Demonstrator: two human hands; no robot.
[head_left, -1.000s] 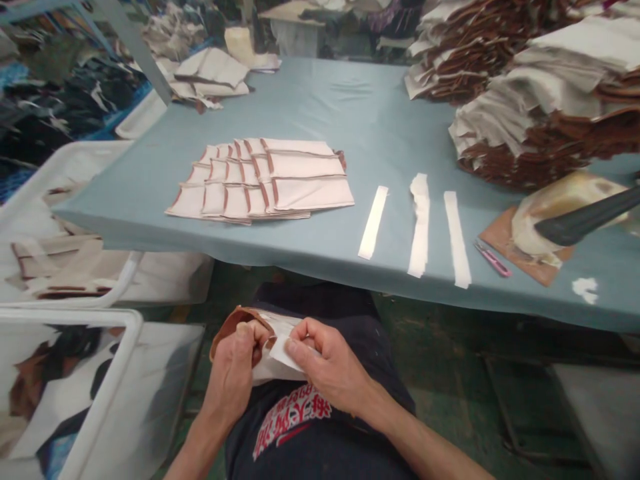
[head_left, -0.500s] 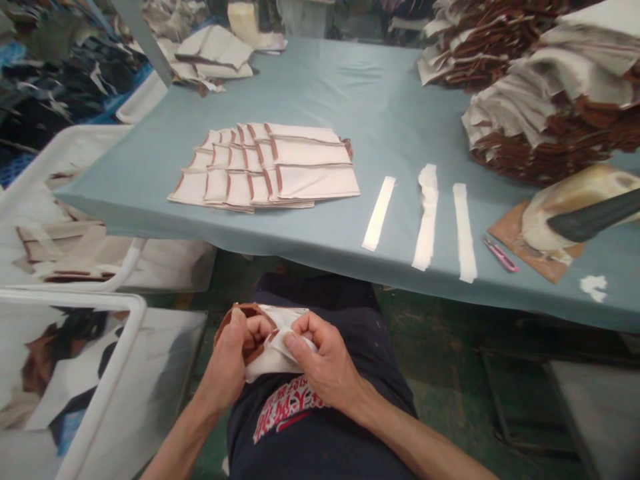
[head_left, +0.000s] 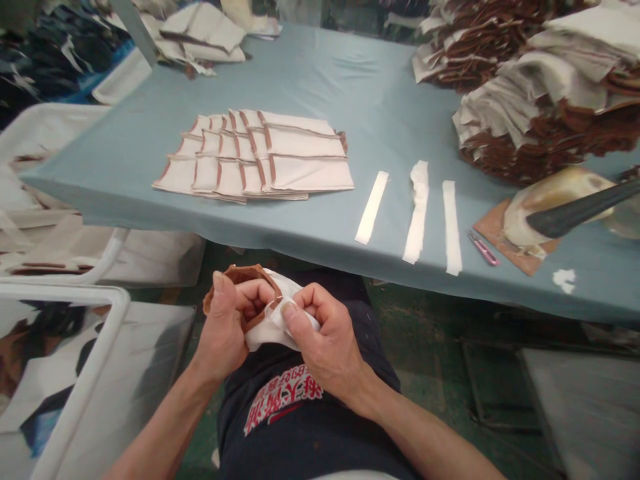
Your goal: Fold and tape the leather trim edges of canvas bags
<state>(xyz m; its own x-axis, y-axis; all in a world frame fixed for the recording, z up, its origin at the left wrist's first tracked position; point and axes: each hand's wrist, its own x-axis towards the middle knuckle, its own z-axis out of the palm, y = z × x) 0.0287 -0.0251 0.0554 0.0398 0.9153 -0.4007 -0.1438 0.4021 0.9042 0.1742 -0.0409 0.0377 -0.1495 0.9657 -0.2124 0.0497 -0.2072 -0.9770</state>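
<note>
The fabric piece [head_left: 264, 335] is bunched tighter than a second ago, its white side crumpled, gripped by left hand [head_left: 227, 323] and right hand [head_left: 323, 337], both closed on it.

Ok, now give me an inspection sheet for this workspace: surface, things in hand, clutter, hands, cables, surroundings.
Surface: table under a blue-grey cover, with a few creases.
Job's things: cream and brown piece, bunched up over the lap, below the table edge.
Clutter: fanned row of flat pieces; three white strips; pink cutter; dark-handled tool over a brown board; heaps of pieces at the right.
Grippers: left hand and right hand both pinch the piece.
Cables: nothing seen.
Surroundings: white bins at the left hold more pieces; dark floor under the table.
</note>
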